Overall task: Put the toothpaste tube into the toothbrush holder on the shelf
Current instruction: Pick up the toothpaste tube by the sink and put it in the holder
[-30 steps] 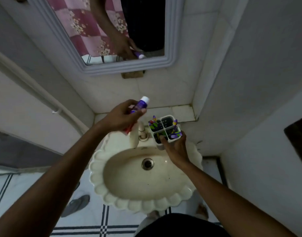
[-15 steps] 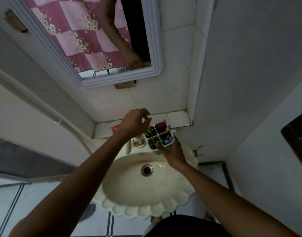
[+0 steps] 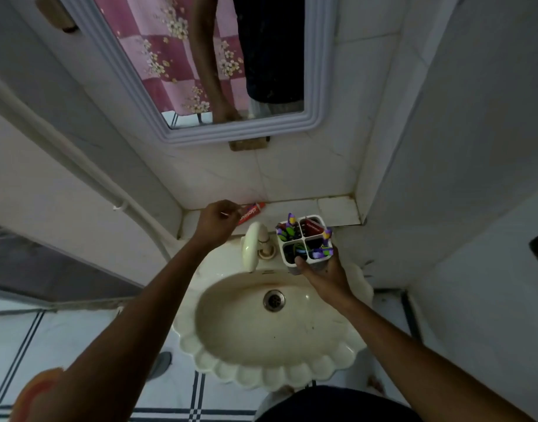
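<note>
Red toothpaste tube on shelf: pinched by left hand for lifting; white four-compartment holder steadied in right hand grasp.

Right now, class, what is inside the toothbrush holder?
The holder has four compartments: a red toothpaste tube in one, purple-green toothbrushes in others. Their lower ends are hidden by its walls.

Both forearms are bare from elbow to wrist, with no watch, ring or band showing on the left hand or the right hand. An orange sleeve edge shows at the left upper arm. A dark garment covers the lower body at the bottom edge
</note>
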The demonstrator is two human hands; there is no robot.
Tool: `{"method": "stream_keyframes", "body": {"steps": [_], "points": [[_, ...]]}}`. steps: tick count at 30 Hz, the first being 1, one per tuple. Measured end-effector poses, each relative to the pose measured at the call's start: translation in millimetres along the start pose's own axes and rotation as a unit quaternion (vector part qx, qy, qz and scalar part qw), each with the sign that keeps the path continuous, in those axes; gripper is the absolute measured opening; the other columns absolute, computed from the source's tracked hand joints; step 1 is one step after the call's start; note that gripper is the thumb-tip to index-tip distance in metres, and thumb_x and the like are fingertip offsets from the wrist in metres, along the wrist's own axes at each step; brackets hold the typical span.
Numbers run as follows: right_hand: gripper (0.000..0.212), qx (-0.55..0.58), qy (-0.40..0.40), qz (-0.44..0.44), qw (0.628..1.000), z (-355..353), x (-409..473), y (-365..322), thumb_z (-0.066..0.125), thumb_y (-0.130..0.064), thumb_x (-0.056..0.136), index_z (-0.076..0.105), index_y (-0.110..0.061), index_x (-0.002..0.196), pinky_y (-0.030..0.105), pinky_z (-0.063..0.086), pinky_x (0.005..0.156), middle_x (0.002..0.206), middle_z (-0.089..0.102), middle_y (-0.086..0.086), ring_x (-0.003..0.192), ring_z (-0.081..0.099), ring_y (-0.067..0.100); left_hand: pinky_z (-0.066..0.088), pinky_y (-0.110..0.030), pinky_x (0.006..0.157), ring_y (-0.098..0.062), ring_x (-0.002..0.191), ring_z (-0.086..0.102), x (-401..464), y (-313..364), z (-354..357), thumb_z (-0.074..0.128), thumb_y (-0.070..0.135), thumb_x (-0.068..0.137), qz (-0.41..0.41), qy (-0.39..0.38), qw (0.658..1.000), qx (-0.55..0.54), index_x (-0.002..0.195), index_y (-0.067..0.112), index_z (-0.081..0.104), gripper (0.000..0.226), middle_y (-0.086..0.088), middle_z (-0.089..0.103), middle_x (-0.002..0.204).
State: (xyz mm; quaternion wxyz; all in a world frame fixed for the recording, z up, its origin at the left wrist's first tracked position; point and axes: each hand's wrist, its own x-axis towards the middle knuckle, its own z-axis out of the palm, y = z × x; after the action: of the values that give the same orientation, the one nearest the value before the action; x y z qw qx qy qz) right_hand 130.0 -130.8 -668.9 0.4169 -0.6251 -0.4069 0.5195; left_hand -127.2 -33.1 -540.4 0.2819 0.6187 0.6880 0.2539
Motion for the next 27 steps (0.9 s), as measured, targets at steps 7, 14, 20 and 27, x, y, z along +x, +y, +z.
{"method": "stream_keyframes", "body": {"steps": [7, 14, 20, 27], "points": [[0.113, 0.030, 0.034, -0.006, 0.999, 5, -4, 1, 0.092, -0.081, 0.062, 0.051, -0.032, 0.155, 0.055, 0.051, 0.122, 0.149, 0.069, -0.007, 0.141, 0.066, 0.020, 0.054, -0.032, 0.095, -0.028, 0.108, 0.073, 29, -43, 19, 0.069, 0.021, 0.100, -0.022, -0.029, 0.999, 0.037, 0.114, 0.009, 0.080, 0.021, -0.010, 0.079, 0.116], [0.106, 0.031, 0.030, 0.016, 0.999, 16, -6, 4, 0.089, -0.088, 0.058, 0.049, -0.053, 0.150, 0.051, 0.047, 0.127, 0.152, 0.064, -0.021, 0.145, 0.060, 0.010, 0.047, -0.045, 0.108, -0.032, 0.134, 0.053, 71, -69, 33, 0.061, 0.037, 0.104, -0.002, -0.086, 0.976, 0.201, 0.145, 0.021, 0.060, 0.044, -0.011, 0.055, 0.145], [0.095, 0.039, 0.041, 0.027, 0.998, 28, 1, 7, 0.089, -0.086, 0.061, 0.047, -0.069, 0.144, 0.053, 0.043, 0.130, 0.159, 0.060, -0.019, 0.151, 0.056, 0.012, 0.044, -0.048, 0.112, -0.037, 0.138, 0.045, 105, -76, 42, 0.053, 0.042, 0.108, 0.042, -0.127, 0.945, 0.298, 0.147, 0.013, 0.057, 0.049, -0.018, 0.045, 0.150], [0.087, 0.041, 0.052, 0.034, 0.997, 37, 9, 15, 0.089, -0.085, 0.062, 0.046, -0.077, 0.136, 0.045, 0.045, 0.127, 0.156, 0.061, -0.024, 0.149, 0.056, 0.009, 0.047, -0.048, 0.109, -0.035, 0.115, 0.066, 105, -71, 44, 0.056, 0.041, 0.106, 0.052, -0.154, 0.939, 0.303, 0.135, 0.011, 0.051, 0.042, -0.012, 0.070, 0.123]]}}
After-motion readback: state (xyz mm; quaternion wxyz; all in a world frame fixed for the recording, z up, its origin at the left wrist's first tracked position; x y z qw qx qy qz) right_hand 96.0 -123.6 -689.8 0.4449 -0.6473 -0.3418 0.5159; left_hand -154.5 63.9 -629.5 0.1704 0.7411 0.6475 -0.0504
